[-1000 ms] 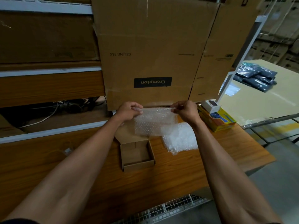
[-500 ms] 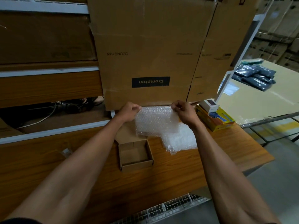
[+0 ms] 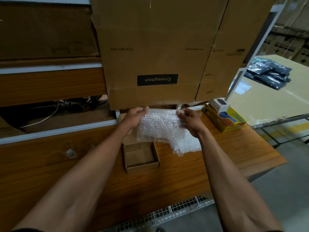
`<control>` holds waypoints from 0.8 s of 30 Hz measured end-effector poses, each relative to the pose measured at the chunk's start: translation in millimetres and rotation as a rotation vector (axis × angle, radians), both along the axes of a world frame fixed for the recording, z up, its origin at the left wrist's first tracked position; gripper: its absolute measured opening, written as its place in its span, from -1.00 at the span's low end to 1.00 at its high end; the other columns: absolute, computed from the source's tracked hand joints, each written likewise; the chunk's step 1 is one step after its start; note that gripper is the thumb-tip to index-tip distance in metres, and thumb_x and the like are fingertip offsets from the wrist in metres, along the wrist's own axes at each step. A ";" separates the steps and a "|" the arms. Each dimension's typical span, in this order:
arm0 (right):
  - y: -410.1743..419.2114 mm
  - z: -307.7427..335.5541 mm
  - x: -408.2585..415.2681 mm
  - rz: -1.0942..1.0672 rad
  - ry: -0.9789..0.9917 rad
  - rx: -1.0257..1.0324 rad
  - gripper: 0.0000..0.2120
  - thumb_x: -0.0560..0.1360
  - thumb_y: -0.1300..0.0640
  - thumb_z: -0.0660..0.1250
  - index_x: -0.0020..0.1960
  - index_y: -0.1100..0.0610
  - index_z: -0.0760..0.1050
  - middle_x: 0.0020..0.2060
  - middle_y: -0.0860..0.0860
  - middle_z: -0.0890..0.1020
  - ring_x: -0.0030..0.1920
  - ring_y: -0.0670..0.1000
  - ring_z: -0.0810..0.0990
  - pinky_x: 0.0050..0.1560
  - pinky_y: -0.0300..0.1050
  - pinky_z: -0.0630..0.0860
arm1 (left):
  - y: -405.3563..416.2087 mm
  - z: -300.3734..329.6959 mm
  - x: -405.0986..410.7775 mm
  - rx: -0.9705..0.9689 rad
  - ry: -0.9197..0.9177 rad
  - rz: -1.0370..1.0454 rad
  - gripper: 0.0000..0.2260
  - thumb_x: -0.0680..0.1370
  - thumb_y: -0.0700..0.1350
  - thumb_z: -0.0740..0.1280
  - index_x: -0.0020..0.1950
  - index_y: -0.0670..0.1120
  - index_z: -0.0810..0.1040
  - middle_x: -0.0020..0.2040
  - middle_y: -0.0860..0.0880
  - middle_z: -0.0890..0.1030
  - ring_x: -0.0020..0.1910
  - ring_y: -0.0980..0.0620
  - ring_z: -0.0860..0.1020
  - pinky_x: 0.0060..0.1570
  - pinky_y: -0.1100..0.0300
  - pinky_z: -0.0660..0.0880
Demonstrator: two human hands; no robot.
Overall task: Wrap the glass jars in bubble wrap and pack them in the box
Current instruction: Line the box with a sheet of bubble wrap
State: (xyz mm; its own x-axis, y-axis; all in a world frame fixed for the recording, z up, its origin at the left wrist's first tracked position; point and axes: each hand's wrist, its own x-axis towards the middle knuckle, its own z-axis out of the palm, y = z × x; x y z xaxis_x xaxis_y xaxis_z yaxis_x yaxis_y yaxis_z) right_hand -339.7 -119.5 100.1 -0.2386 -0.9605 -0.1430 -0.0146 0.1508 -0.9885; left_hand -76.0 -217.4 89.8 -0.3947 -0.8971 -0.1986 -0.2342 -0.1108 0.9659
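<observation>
Both hands hold up a sheet of clear bubble wrap (image 3: 158, 126) above the wooden table (image 3: 167, 181). My left hand (image 3: 135, 116) pinches its upper left corner and my right hand (image 3: 189, 119) pinches its upper right corner. More bubble wrap (image 3: 187, 145) lies on the table under the sheet. A small open cardboard box (image 3: 141, 156) sits just below the sheet with nothing inside. A clear glass jar (image 3: 70, 152) stands on the table to the left, faint against the wood.
Large brown cartons (image 3: 153, 52) stand right behind the hands. A yellow box (image 3: 225, 120) with a small white box (image 3: 219, 105) on top sits at the right. Dark plastic packets (image 3: 267, 74) lie on a pale table further right. The table's right edge (image 3: 274, 164) drops to the floor.
The sheet has come a little closer to me and hangs lower over the open box. Both hands keep their hold on its top corners.
</observation>
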 end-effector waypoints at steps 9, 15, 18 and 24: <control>-4.7 -28.9 7.8 0.105 0.006 0.127 -0.54 0.56 0.05 0.51 0.31 0.18 0.38 0.13 0.09 0.58 0.05 0.05 0.58 -0.03 -0.01 0.57 | 0.7 -39.2 1.7 -0.008 -0.092 0.164 -0.20 0.53 0.12 0.53 0.65 -0.10 0.24 0.48 -0.20 0.49 0.31 -0.11 0.58 0.36 -0.10 0.53; -14.3 -57.6 16.3 0.166 -0.017 0.087 -0.77 0.61 0.16 0.44 0.20 0.24 0.55 -0.11 0.09 0.66 -0.09 0.11 0.63 -0.08 0.05 0.58 | 13.0 -56.8 11.8 0.068 -0.134 0.178 -0.12 0.53 0.13 0.52 0.69 -0.06 0.12 0.63 -0.19 0.29 0.49 -0.19 0.45 0.31 -0.06 0.54; -17.2 -72.7 24.6 0.200 0.023 0.109 -0.82 0.63 0.21 0.41 0.19 0.25 0.56 -0.09 0.08 0.71 -0.10 0.08 0.71 -0.17 -0.10 0.64 | 22.6 -73.7 23.2 0.101 -0.192 0.144 -0.11 0.52 -0.03 0.56 0.69 -0.10 0.11 0.64 -0.20 0.26 0.50 -0.20 0.42 0.23 -0.01 0.56; -28.2 -115.6 36.8 0.278 0.125 0.242 -0.63 0.49 0.18 0.57 0.25 0.14 0.56 0.10 0.13 0.72 0.06 0.14 0.75 0.06 0.20 0.71 | 40.2 -110.9 51.8 0.116 -0.332 0.266 -0.09 0.48 0.02 0.60 0.69 -0.06 0.15 0.60 -0.15 0.35 0.50 -0.13 0.41 0.33 -0.02 0.50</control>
State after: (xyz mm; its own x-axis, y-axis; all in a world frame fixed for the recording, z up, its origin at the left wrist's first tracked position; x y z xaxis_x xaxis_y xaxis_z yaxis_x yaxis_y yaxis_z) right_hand -302.9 -147.7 -15.5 -0.0037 -0.9332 -0.3593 -0.2055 0.3524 -0.9130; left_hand -24.2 -177.2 -21.1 -0.0504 -0.9232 -0.3809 -0.4785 -0.3124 0.8206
